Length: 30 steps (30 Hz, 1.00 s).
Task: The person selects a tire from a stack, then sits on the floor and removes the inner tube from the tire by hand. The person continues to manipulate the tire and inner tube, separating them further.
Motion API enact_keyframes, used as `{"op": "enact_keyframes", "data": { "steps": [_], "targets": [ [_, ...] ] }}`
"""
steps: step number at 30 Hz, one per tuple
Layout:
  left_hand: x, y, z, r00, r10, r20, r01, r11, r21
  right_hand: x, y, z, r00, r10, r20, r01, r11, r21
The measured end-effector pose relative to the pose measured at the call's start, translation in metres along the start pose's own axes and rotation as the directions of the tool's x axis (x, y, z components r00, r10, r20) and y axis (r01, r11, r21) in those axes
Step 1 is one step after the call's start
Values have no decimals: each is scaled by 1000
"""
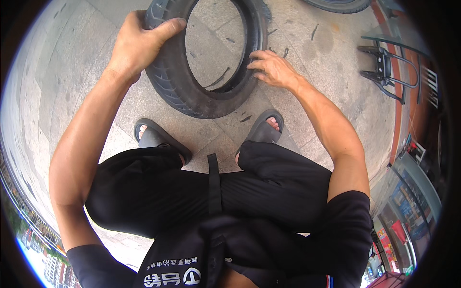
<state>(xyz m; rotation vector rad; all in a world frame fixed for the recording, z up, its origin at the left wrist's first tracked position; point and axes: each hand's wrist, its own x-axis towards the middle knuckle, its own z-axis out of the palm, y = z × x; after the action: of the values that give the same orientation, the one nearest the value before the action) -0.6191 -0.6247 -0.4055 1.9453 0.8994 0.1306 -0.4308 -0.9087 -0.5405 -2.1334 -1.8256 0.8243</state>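
Observation:
A black rubber tyre [169,85] with a grooved tread stands tilted on the pavement in front of my feet, its open middle showing the ground through it. My left hand [139,42] grips its left side, the thumb lying over the inner edge and the other fingers hidden behind the tread. At the tyre's right side is my right hand [274,69], its fingers slightly bent and apart, the tips touching or just beside the rim edge. Nothing shows between those fingers.
Dark rubber scraps [246,118] lie scattered on the paving around the tyre. Part of another wheel [338,5] shows at the top edge. On the right are a black metal frame [384,67] and a glass-fronted case [408,197]. My sandalled feet [158,137] stand close to the tyre.

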Motion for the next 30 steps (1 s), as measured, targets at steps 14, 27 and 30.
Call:
{"op": "enact_keyframes", "data": {
  "steps": [14, 27, 30],
  "targets": [
    [17, -2, -6, 997, -42, 57, 39, 997, 60, 3, -2, 12, 994, -92, 63, 81, 985, 155],
    [27, -7, -10, 997, -80, 9, 80, 995, 59, -63, 20, 29, 981, 193, 31, -193, 981, -10],
    [24, -2, -8, 998, -67, 22, 66, 997, 30, -34, -3, 29, 974, 38, -223, -1, 987, 163]
  ]
}}
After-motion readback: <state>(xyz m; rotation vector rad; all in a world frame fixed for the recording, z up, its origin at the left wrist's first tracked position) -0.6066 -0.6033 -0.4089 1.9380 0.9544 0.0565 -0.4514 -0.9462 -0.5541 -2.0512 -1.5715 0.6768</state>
